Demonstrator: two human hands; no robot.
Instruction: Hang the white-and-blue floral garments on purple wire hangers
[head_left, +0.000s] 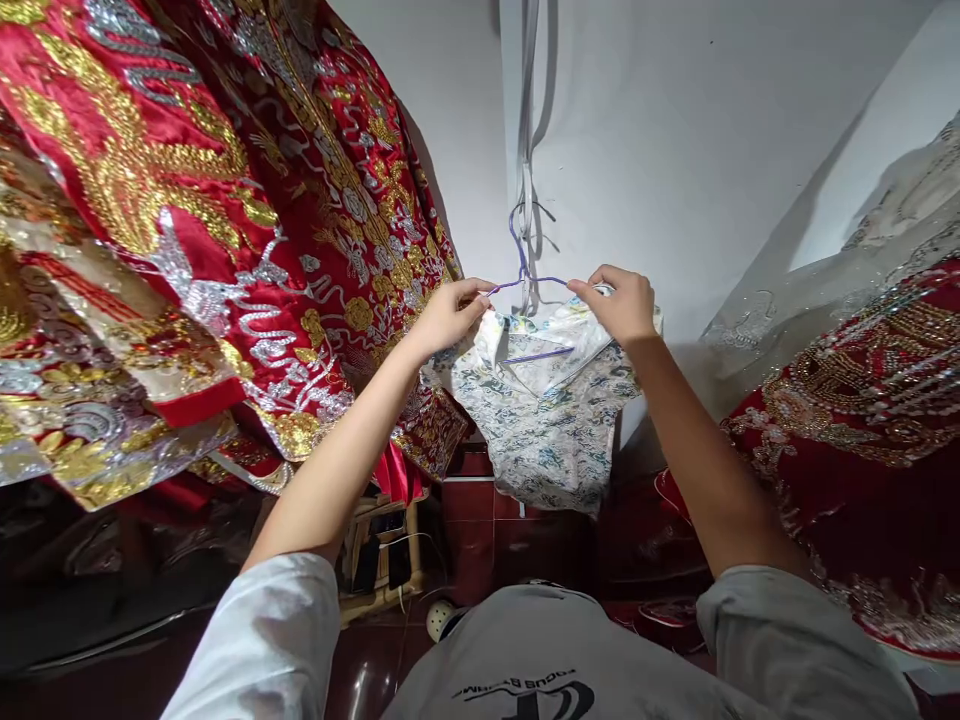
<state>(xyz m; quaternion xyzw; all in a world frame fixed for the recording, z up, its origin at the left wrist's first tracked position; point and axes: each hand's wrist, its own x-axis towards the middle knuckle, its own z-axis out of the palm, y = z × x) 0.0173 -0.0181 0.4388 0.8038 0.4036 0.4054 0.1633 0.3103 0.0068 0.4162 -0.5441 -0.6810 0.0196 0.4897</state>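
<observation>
A pale floral blouse [551,430] hangs on a purple wire hanger [523,262] in front of me. The hanger's hook is up at a white strap [527,180] that runs down the wall. My left hand [454,315] pinches the blouse's shoulder and the hanger's arm on the left side. On the right side, my right hand [619,300] is closed on the other shoulder by the collar, with the thumb against the hanger's wire. The hanger's lower bar shows through the open neckline.
Red garments with gold and silver embroidery [322,200] hang close on the left. To the right hang a beaded red dress [877,370] and sheer white fabric [780,290]. A wooden stool [382,560] with dark objects stands below, on the red tiled floor [471,535].
</observation>
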